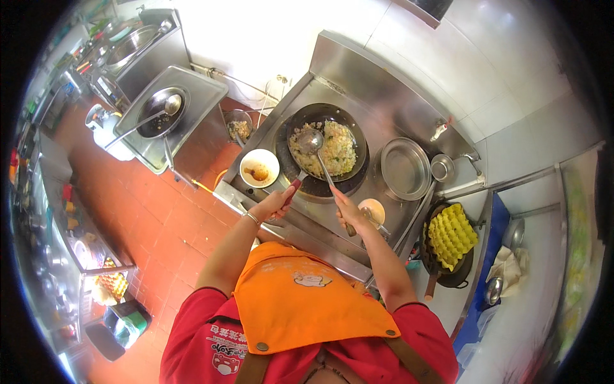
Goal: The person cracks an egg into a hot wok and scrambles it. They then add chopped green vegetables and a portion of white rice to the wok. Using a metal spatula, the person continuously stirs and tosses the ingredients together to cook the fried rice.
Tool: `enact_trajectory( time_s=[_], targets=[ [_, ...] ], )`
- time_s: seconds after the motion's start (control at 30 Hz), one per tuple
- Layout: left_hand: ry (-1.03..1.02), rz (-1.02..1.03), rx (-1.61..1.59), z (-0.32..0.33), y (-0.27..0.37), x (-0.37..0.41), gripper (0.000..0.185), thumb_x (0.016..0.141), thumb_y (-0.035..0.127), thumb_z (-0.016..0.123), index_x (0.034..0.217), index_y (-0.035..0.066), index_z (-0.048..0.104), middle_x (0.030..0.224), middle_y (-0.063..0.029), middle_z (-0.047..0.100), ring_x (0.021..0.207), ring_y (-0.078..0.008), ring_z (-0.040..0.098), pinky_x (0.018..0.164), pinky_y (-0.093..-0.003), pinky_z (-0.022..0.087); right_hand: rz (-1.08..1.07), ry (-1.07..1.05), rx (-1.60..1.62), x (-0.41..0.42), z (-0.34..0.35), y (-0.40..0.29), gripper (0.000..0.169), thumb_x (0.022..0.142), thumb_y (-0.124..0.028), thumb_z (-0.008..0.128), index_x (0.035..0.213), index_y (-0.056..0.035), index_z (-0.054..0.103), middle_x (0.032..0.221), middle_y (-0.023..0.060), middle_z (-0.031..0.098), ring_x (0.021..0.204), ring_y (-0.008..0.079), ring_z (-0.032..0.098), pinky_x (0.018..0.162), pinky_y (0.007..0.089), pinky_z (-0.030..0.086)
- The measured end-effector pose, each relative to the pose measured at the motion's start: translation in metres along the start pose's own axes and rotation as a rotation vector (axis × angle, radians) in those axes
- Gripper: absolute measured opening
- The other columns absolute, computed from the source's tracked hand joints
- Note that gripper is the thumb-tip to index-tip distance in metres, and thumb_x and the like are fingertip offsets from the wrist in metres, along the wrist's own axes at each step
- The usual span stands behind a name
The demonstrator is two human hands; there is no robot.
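My left hand (275, 203) is closed around the red handle of a dark wok (356, 129) on the steel range. Fried rice (341, 149) with green and orange bits lies in the wok. In my right hand (347, 209) is the wooden-ended handle of a metal ladle (311, 140), its bowl over the left part of the rice. A white bowl (259, 168) with brown sauce stands left of the wok. Near my right hand is a smaller bowl (372, 209) with pale contents and a utensil across it.
Right of the wok stand a round metal pan (406, 168) and a small metal pot (442, 167). Yellow egg trays (452, 235) rest on another wok. A second wok with a ladle (172, 104) sits on the left stove (206, 91), beside a gas cylinder (102, 129).
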State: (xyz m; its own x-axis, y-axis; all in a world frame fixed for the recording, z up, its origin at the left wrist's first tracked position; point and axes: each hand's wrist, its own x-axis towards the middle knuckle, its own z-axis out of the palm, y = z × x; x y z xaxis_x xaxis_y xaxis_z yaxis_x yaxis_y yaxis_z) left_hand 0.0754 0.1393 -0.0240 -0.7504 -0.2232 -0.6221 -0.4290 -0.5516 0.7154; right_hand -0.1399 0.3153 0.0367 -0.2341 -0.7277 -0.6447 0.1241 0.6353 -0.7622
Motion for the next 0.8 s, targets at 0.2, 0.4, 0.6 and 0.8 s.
enact_trajectory(
  time_s=[0.2, 0.4, 0.6, 0.8],
  targets=[
    [-0.031, 0.028, 0.004, -0.006, -0.001, 0.002, 0.056, 0.096, 0.059, 0.043, 0.073, 0.008, 0.044, 0.056, 0.0016, 0.039, 0.04, -0.0092, 0.032, 0.037, -0.0248, 0.024, -0.053, 0.07, -0.05, 0.002, -0.008, -0.012, 0.044, 0.105, -0.032, 0.036, 0.149, -0.033, 0.033, 0.058, -0.0018, 0.038, 0.041, 0.0099, 0.036, 0.04, 0.0283, 0.04],
    [0.009, 0.027, 0.009, -0.008, -0.004, 0.0, 0.055, 0.097, 0.058, 0.042, 0.073, 0.008, 0.043, 0.055, 0.0013, 0.038, 0.04, -0.0092, 0.032, 0.037, -0.0247, 0.023, -0.125, 0.213, -0.448, 0.004, -0.008, -0.04, 0.044, 0.105, -0.031, 0.036, 0.149, -0.0311, 0.034, 0.055, 0.0016, 0.043, 0.04, 0.0137, 0.041, 0.041, 0.0309, 0.041],
    [0.013, 0.047, 0.019, -0.004, -0.002, 0.002, 0.056, 0.097, 0.057, 0.043, 0.074, 0.007, 0.045, 0.055, 0.0007, 0.038, 0.041, -0.0098, 0.034, 0.037, -0.0249, 0.025, -0.152, 0.204, -0.335, 0.016, 0.002, -0.001, 0.043, 0.104, -0.03, 0.037, 0.147, -0.0239, 0.04, 0.064, 0.0097, 0.057, 0.048, 0.0181, 0.053, 0.048, 0.0349, 0.045],
    [0.035, 0.04, 0.035, -0.005, -0.004, 0.0, 0.056, 0.097, 0.058, 0.043, 0.075, 0.006, 0.045, 0.056, 0.0009, 0.038, 0.041, -0.0098, 0.032, 0.037, -0.0254, 0.024, -0.23, 0.697, -1.079, 0.026, -0.033, -0.018, 0.06, 0.097, -0.023, 0.047, 0.151, -0.0131, 0.022, 0.082, 0.0244, 0.066, 0.075, 0.0441, 0.063, 0.068, 0.0537, 0.048]
  ],
)
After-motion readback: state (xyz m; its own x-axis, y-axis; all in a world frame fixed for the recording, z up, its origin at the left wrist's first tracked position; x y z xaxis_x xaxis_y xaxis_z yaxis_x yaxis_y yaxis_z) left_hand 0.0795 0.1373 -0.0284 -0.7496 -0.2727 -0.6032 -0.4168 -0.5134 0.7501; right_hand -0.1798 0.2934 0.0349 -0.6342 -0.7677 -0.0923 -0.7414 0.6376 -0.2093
